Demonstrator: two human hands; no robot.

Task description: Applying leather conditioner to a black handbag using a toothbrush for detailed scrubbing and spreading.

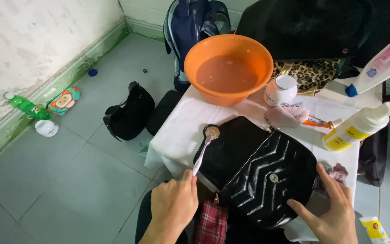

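On the white-clothed table (181,135), near its front edge, a black quilted bag (258,169) is laid open. A toothbrush (202,153) is gripped in the closed left hand (173,205), bristles on the flap's clasp. The bag's right edge is steadied by the spread right hand (335,212). Open floor (77,180) is left at the left.

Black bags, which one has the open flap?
The quilted black handbag on the white table, under both hands; the plain black bag lies on the floor.
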